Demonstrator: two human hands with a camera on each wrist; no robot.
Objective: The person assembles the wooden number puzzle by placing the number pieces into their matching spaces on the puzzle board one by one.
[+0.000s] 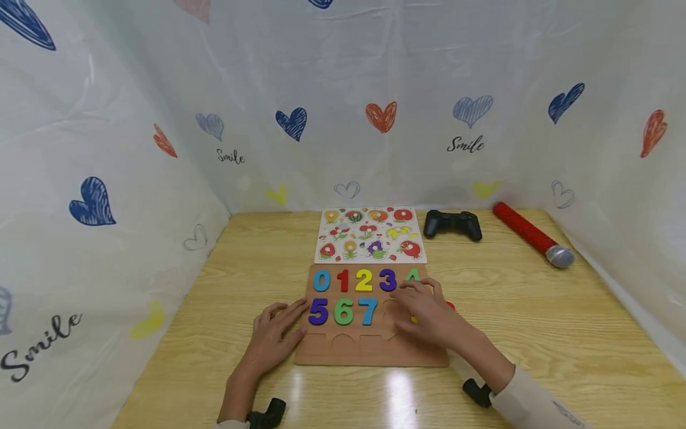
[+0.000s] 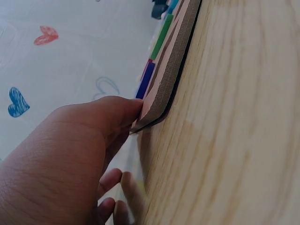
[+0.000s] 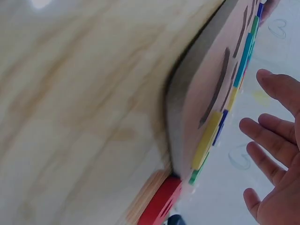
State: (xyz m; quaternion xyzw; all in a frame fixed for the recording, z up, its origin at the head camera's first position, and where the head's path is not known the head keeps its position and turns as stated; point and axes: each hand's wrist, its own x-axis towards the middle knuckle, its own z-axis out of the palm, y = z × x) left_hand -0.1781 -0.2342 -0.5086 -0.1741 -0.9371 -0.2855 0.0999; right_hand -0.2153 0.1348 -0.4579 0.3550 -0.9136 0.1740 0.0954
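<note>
The brown number board (image 1: 370, 351) lies on the table. It carries a blue 0 (image 1: 321, 280), red 1, yellow 2, purple 3 and green 4 (image 1: 412, 274) above a purple 5 (image 1: 318, 311), green 6 and blue 7 (image 1: 367, 311). My left hand (image 1: 273, 339) rests at the board's left edge, its thumb touching the edge by the 5. Over the right side, my right hand (image 1: 429, 313) hovers with fingers spread and holds nothing. Below it sits a yellow piece (image 3: 206, 140), mostly hidden in the head view. A red piece (image 3: 161, 199) lies just off the board's right side.
Behind the number board lies a white fruit puzzle board (image 1: 371, 235). A black game controller (image 1: 452, 224) and a red microphone (image 1: 527, 229) with a silver head lie at the back right. A white sheet (image 1: 343, 161) printed with hearts hangs around the wooden table (image 1: 214, 298).
</note>
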